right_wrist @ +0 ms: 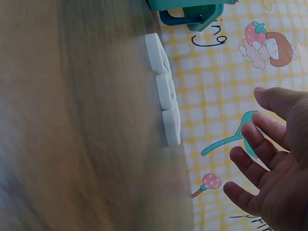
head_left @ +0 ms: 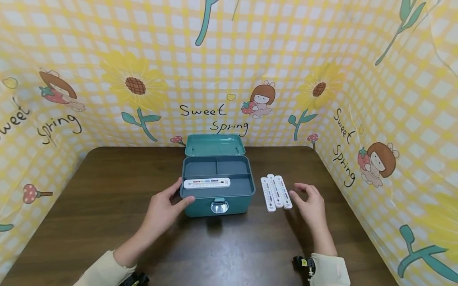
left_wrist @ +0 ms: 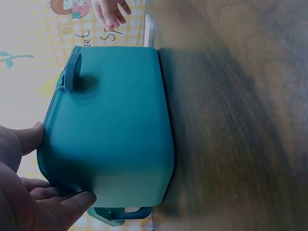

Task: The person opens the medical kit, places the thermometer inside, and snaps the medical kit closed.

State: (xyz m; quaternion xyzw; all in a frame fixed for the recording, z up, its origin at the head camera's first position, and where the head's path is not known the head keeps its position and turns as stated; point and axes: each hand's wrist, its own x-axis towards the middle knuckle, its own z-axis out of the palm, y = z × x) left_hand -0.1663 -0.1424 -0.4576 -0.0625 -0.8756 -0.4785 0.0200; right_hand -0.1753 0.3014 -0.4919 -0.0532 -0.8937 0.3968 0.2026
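Note:
A teal storage box [head_left: 214, 206] stands with its lid raised, its grey tray [head_left: 236, 186] split into compartments. One white strip thermometer [head_left: 206, 183] lies lengthwise in the front compartment. With thumb at the front left corner and fingers along the left side, my left hand [head_left: 164, 208] holds the box; the left wrist view shows these fingers [left_wrist: 72, 204] against its wall. Three more white thermometers [head_left: 276, 192] lie side by side on the table, right of the box. Just right of them is my right hand [head_left: 310, 204], fingers spread and relaxed, holding nothing.
The dark wooden table [head_left: 118, 174] carries the box near its back edge. A yellow checked cloth [head_left: 214, 71] with printed flowers and figures hangs behind and along both sides. The raised lid [head_left: 214, 145] leans back toward the cloth.

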